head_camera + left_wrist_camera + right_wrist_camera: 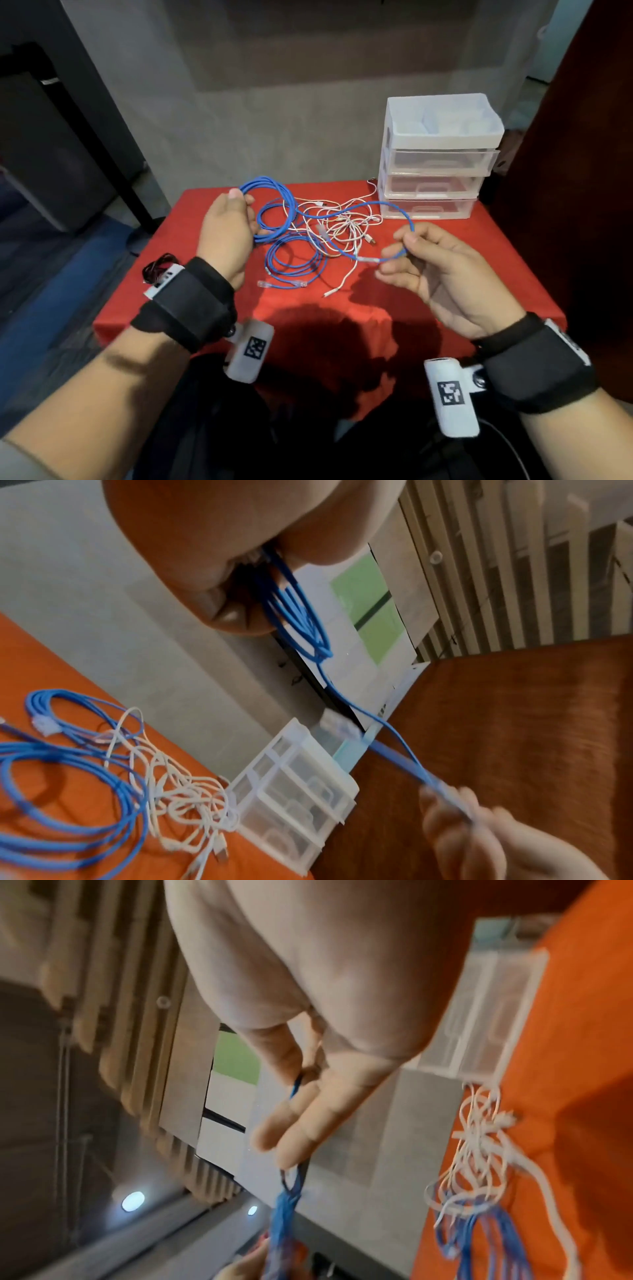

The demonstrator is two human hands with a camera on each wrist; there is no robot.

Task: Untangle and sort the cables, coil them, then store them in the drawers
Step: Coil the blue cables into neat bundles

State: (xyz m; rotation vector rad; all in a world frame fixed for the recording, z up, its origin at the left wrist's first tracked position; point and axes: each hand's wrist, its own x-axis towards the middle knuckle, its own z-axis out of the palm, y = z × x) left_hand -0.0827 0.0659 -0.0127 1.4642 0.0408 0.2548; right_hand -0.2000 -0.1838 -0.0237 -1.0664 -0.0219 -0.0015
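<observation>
My left hand (233, 222) grips a coil of blue cable (274, 202) above the left of the red table (479, 291); the loops (301, 620) hang from its fingers in the left wrist view. The cable's free length arcs right to my right hand (407, 246), which pinches it between thumb and forefinger with the other fingers spread (298, 1123). A second blue coil (294, 260) lies flat on the cloth with clear plugs (267, 283) at its ends. A tangle of white cables (342, 226) lies in the middle, under the blue arc.
A white plastic drawer unit (438, 157) with three clear drawers, all closed, stands at the table's back right, its top tray open. A grey wall rises behind the table. A dark wooden panel (582, 171) stands to the right. The floor drops away on the left.
</observation>
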